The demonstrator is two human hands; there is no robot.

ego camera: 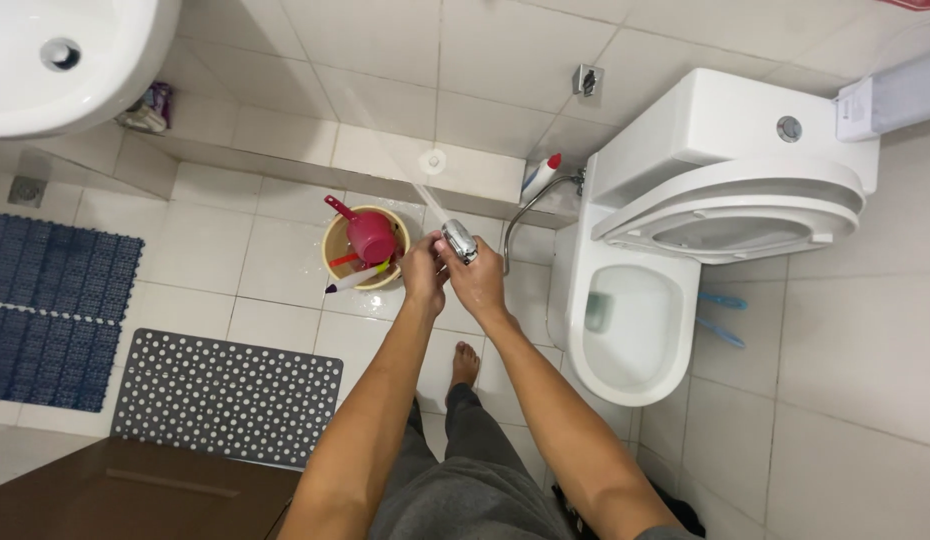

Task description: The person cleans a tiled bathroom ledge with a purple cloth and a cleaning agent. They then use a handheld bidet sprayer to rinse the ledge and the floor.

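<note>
My right hand point(477, 283) grips a chrome hand sprayer point(459, 240) whose metal hose point(525, 215) curves up to the wall beside the toilet. A thin jet of water point(431, 202) shoots from the sprayer toward the tiled wall. My left hand point(423, 270) is closed against the right hand, just below the sprayer head. Both hands are held over the floor tiles, between a yellow bucket point(335, 262) and the toilet.
The bucket holds a pink scoop point(370, 236) and brushes. A white toilet point(635, 320) stands at right with its seat raised point(745, 220). A bottle point(540, 176) stands behind the hose. Grey dotted mat point(225, 395) and blue mat point(55, 310) lie at left, sink point(65, 60) top left.
</note>
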